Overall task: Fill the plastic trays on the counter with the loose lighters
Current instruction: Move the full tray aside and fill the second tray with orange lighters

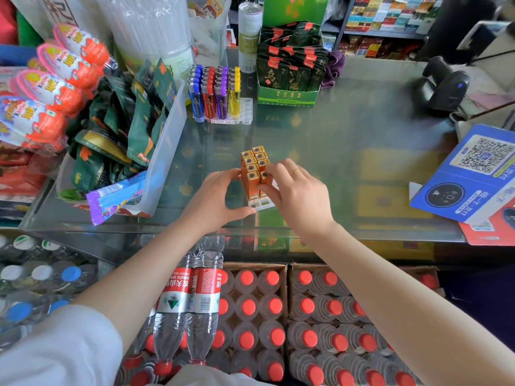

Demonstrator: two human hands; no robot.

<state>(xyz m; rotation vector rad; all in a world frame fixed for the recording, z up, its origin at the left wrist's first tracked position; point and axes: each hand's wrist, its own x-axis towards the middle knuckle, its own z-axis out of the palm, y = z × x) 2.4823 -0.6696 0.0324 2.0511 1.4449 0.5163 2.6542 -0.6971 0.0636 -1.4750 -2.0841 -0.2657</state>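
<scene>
Several gold-orange lighters (253, 165) stand upright in two rows in a clear plastic tray (260, 204) on the glass counter. My left hand (216, 196) grips the tray's left side, thumb at its base and fingers against the lighters. My right hand (292, 190), with a gold ring, pinches the nearest lighter of the right row at its top. Farther back, a second clear tray (245, 111) holds blue, red, purple and yellow lighters (214, 91), with a bare row of slots on its right.
A clear bin of green snack packs (167, 151) stands to the left. A green tea box (289, 76) and a can (249, 37) sit behind, a barcode scanner (443, 84) and a blue QR sign (473, 174) to the right. Bottled water (250, 307) is stacked below the counter.
</scene>
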